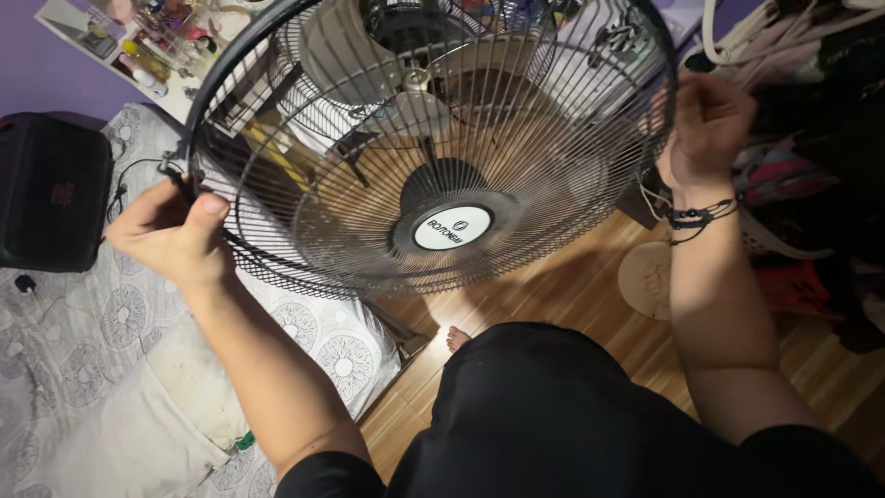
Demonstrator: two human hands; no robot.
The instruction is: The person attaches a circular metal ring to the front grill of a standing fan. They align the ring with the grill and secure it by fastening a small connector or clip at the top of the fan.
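The person stands over a round black wire fan guard (433,148) and holds it up in front of the body with both hands, one on each side of the rim. The left hand (171,235) is closed on the rim at its left edge, thumb on top and fingers curled underneath, right by a small clip (175,171) on the ring. The right hand (705,124) is closed on the opposite edge, fingers wrapped over the wire, with dark bead bracelets (701,217) on the wrist. The guard lies between the two grips, its flat face tilted toward the camera, with the round centre cap (452,226) a little below the middle and nearer the person's chest. The line from hand to hand runs straight across the ring, nearly level, the right hand sitting somewhat higher than the left. Both hands are equally on it; neither is nearer. Behind the wires I can see the pale fan blades (369,55) and the motor hub (406,23), though whether the guard touches them I cannot tell. Below lie a patterned bed cover (83,341) on the left, a black case (51,189) at its far edge, and a wooden floor (572,286) to the right.
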